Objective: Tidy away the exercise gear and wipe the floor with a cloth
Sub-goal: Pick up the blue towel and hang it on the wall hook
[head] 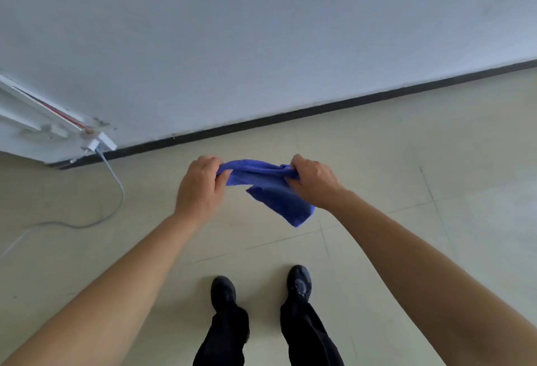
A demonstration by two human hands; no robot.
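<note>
- Room: a pale tiled floor [406, 162] meets a grey-white wall [261, 31] along a black skirting [290, 117]. The person stands facing the wall; two dark shoes [223, 293] show near the bottom edge.
- Low on the wall, to the left, sits a white plug [97, 144]. Its cable [116, 185] loops down onto the floor.
- Cloth [270, 188]: blue, held in the air in front of the body, well above the floor. One edge runs between the hands; a corner hangs below the right hand.
- Left hand [200, 188]: fingers curled round the left end of the cloth, gripping it.
- Right hand [312, 182]: fingers bunched round the right end, gripping it.
- Step in hand, as judged: readying the cloth for wiping.
- To do it well:
  - Fold the cloth into a flat pad; a bunched cloth wipes only a narrow streak.
  - Crouch, lay the pad flat, and press with an open palm.
  - Wipe in overlapping strokes, following the tile joints.
  - Keep the cloth off the cable and plug. Whether the cloth is damp cannot be told.
- Containers: no bin, box or bucket shows in this view. No exercise gear shows either, so whether that part is done cannot be told.
</note>
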